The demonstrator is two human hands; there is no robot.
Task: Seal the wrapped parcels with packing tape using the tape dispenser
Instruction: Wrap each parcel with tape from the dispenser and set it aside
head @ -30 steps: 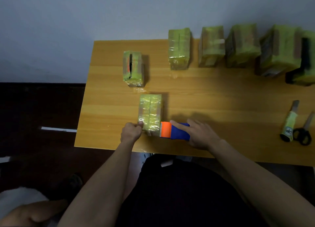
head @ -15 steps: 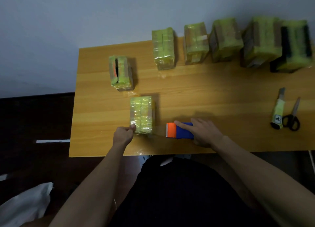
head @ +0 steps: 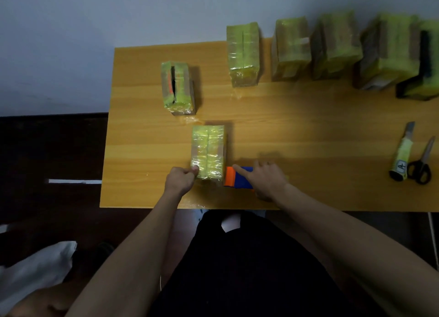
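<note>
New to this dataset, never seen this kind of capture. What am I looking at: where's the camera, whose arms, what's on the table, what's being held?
There is no robot: the one camera sits on a person's head and looks down at their bare arms. The left hand pinches the near corner of a yellow-green wrapped parcel on a wooden table. The right hand grips a blue and orange tape dispenser, whose orange end sits against the parcel's right side. Another parcel with a dark slit stands further back to the left, and a row of wrapped parcels lines the far edge. At the right lie a utility knife and black-handled scissors.
</note>
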